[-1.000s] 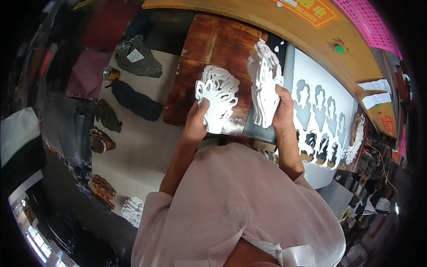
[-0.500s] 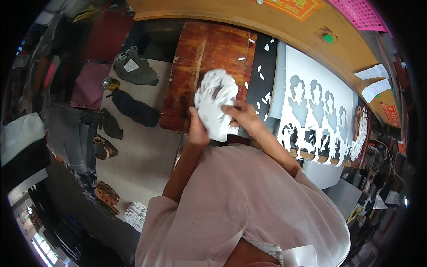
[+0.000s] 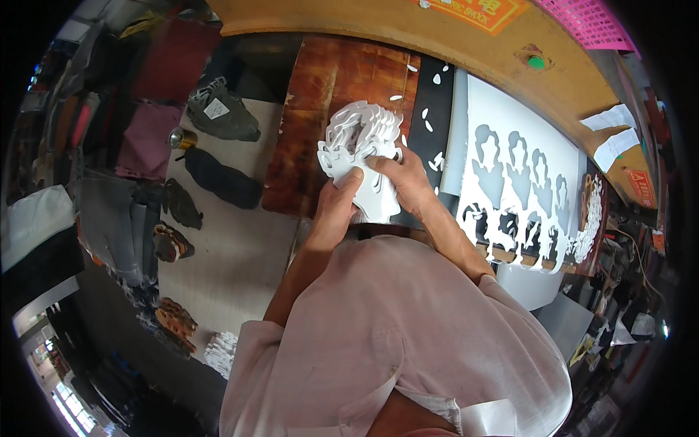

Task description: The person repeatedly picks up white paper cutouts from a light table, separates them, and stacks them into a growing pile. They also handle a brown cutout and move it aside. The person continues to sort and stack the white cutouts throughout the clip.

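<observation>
While I look down through the head camera, I see both forearms angled inward so that the two hands nearly meet in front of the torso. The left hand point(image 3: 338, 205) sits the lower of the two, its thumb pointing up along the face of a stack of white cut-out pieces point(image 3: 376, 195), its fingers mostly hidden behind. The right hand point(image 3: 408, 180) grips the opposite edge, its thumb pressed inward across the same face, so I have both hands closed on the one stack.

The pieces look thin, smooth and flat. Beyond my thumbs their rounded ends fan out in ruffled, overlapping layers around looped openings, with a dark gap near the middle; toward the torso the stack narrows to a plain, bright tab.

The stack lies between my palms, its fanned end past the fingertips and over a reddish-brown board point(image 3: 346, 76). Just right of my right hand runs a black strip point(image 3: 420, 151) dotted with white scraps point(image 3: 427, 125); farther right lies a white sheet point(image 3: 499, 105) with shapes cut out.
</observation>
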### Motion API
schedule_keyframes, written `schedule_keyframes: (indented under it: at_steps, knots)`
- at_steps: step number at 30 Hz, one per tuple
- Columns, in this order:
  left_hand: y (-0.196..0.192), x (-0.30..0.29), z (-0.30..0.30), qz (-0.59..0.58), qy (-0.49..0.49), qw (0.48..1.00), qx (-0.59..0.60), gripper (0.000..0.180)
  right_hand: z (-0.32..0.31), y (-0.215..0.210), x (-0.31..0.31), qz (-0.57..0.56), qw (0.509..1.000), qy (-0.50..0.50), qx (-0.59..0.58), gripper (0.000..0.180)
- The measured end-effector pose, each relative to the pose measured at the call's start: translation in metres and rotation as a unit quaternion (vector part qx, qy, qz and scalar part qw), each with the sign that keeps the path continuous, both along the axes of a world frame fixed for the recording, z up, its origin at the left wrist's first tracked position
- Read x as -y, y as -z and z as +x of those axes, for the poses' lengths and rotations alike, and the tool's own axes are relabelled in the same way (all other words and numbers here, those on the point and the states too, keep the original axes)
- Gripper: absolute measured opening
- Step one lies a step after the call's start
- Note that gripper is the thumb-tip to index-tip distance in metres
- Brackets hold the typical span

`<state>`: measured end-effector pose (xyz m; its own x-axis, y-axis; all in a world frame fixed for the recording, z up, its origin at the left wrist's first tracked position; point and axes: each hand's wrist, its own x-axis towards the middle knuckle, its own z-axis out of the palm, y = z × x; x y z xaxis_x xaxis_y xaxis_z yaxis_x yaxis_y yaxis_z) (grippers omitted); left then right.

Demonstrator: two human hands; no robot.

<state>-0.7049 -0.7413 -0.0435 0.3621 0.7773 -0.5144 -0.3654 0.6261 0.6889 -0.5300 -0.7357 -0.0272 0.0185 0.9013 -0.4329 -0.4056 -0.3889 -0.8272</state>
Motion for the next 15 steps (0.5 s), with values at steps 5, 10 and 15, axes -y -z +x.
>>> schedule_keyframes:
  at_steps: [5,10,15]
  knots:
    - [0.008,-0.001,-0.014,0.276,-0.107,0.900,-0.319,0.081,-0.009,-0.030,-0.012,0.087,0.952,-0.057,0.287,0.062]
    - [0.033,-0.001,-0.024,0.400,0.112,0.818,-0.397,0.088,-0.029,0.008,-0.029,-0.017,0.962,-0.161,0.221,0.076]
    - [0.035,-0.007,-0.018,0.296,0.019,0.943,-0.154,0.092,-0.010,0.038,-0.014,-0.015,0.989,-0.144,0.040,0.088]
